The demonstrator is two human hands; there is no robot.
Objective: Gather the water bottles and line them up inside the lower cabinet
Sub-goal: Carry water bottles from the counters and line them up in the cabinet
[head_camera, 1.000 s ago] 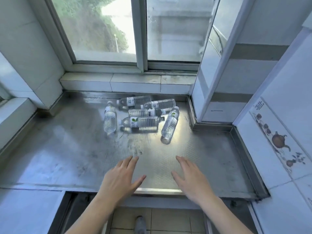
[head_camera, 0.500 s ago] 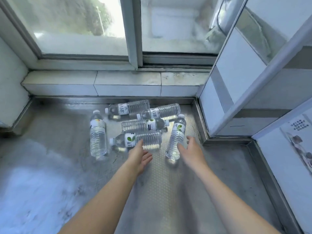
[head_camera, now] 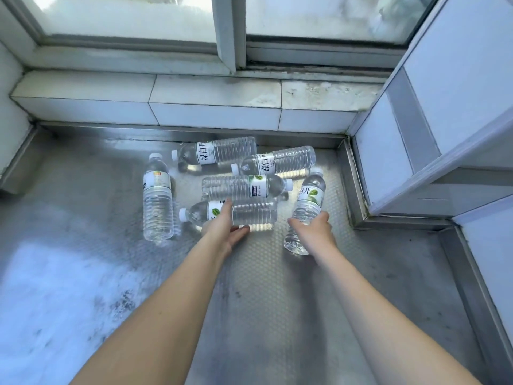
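Six clear, white-capped water bottles (head_camera: 158,201) lie sideways, labels showing.

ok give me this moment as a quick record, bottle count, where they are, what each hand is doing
bottles: six, all lying on their sides
surface: steel counter under the window
left hand: grips the nearest bottle around its middle
right hand: grips the rightmost bottle at its lower body
untouched: leftmost bottle, middle bottle, two rear bottles
cabinet: not in view
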